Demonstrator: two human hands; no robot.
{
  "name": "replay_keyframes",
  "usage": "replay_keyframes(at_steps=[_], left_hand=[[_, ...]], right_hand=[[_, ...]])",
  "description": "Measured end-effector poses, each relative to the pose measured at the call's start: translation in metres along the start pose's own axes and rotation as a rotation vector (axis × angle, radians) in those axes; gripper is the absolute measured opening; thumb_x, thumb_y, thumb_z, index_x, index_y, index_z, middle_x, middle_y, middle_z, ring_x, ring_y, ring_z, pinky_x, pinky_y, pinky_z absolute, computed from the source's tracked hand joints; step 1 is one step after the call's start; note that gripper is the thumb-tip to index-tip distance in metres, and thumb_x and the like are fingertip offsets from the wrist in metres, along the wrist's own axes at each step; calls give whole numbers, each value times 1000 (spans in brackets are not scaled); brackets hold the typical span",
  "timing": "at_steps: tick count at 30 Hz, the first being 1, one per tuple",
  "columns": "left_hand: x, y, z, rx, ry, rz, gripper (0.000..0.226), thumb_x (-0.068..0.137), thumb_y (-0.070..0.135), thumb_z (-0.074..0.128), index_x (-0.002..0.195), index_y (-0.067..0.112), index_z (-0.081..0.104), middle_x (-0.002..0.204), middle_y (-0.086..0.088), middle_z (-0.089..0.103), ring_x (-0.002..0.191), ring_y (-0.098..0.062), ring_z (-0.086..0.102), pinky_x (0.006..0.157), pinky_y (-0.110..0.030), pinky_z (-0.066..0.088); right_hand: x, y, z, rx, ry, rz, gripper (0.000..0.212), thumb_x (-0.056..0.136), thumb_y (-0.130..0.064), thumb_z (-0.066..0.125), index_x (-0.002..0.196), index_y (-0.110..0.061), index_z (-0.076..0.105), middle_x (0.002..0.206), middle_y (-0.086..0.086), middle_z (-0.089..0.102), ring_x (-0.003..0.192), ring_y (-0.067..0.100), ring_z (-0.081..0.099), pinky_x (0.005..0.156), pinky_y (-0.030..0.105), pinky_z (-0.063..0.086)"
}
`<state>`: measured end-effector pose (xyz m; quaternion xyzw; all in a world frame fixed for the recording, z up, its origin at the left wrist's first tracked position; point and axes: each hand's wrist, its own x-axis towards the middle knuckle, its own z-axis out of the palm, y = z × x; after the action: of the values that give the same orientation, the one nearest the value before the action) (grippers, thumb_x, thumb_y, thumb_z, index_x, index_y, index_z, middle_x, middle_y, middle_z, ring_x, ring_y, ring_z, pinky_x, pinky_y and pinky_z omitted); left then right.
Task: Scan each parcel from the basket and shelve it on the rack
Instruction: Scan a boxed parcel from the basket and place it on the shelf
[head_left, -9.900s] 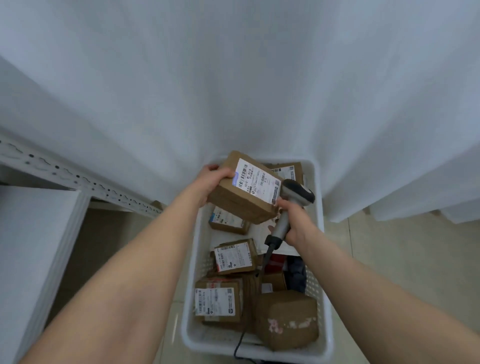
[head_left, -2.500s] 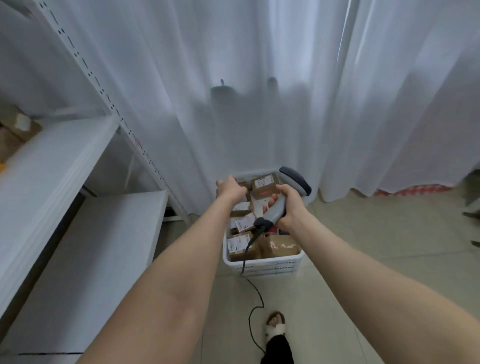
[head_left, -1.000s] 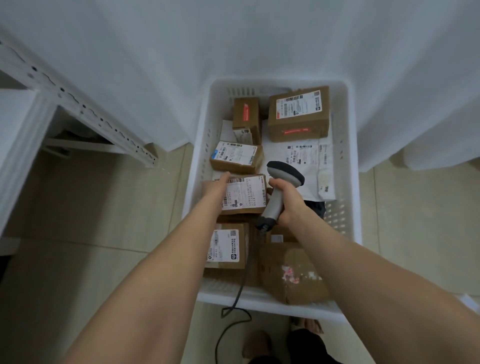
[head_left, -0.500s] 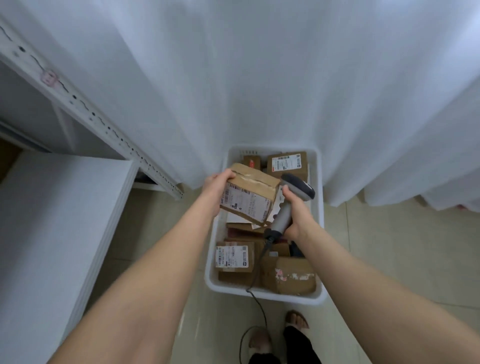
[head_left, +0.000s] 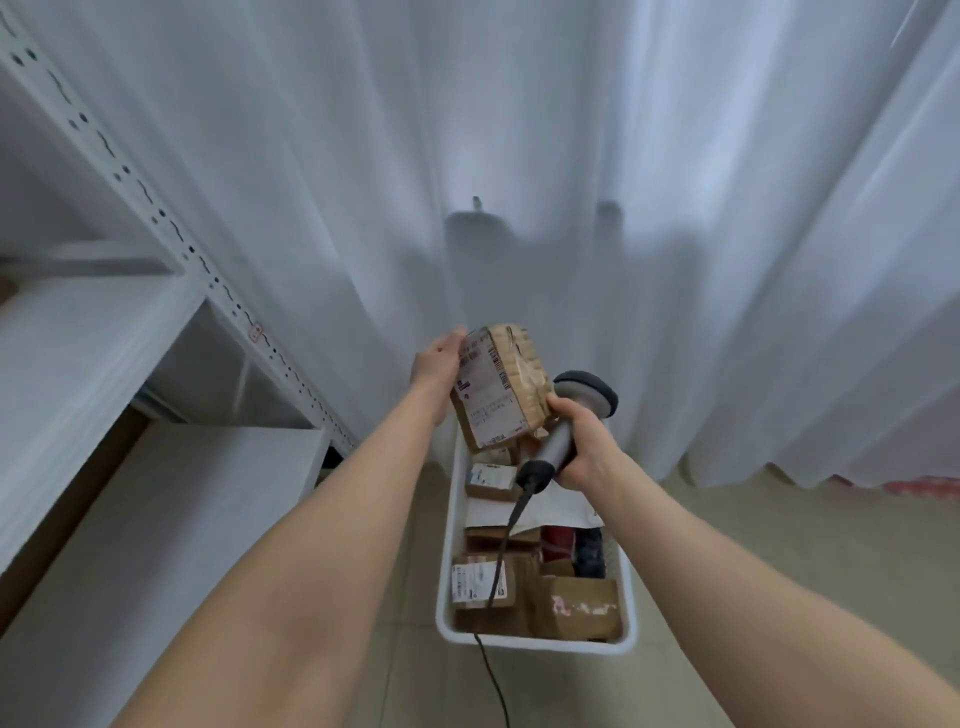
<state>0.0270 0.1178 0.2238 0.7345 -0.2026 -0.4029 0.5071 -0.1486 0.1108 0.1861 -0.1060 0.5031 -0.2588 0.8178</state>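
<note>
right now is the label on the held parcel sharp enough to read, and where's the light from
Head view: the label on the parcel is motion-smeared and unreadable; head view: light comes through the curtain, which is backlit, with two dark shapes showing behind it; head view: the rack at left is blurred too.

Soft backlight through curtain (head_left: 519, 156), motion blur (wide-angle bending)
</note>
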Motion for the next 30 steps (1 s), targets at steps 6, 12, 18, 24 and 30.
replay_keyframes(at_steps=[6,12,18,24,30], left_hand=[[-67,24,-2,-155,-337,-128,70,68,52,72,122,9,58,110,-10,70,102,-26,65,88,-43,52],[-119,21,-4,-149,-401,-163,50,83,29,67,130,24,51,112,-8,69,99,-25,66,70,-44,56],[-157,20,-1,-99,-134,5,75,82,13,71,145,28,33,114,-6,65,87,-21,66,65,-34,53],[-190,11,8,-113,-71,34,65,85,7,69,140,26,39,93,6,66,77,-13,67,51,-22,48],[-219,8,17,-103,-54,36,63,87,8,67,141,21,39,98,0,65,79,-16,65,52,-26,48]], right_hand=[[-51,-19,-1,-7,-41,3,19,87,-28,68,99,-12,68,81,9,76,69,26,73,52,35,57],[-101,-27,-12,-41,-43,-24,19,85,-27,69,85,-8,66,66,5,70,48,19,66,42,29,52],[-145,-39,-29,-115,-62,-236,15,91,-21,64,102,-14,56,63,0,52,50,11,48,48,24,42],[-199,-39,-34,-394,-265,-287,14,91,-22,63,96,-9,59,54,1,55,40,11,51,42,21,45],[-233,-38,-45,-499,-272,-305,12,90,-18,62,88,-7,58,51,1,54,38,11,49,41,19,45]])
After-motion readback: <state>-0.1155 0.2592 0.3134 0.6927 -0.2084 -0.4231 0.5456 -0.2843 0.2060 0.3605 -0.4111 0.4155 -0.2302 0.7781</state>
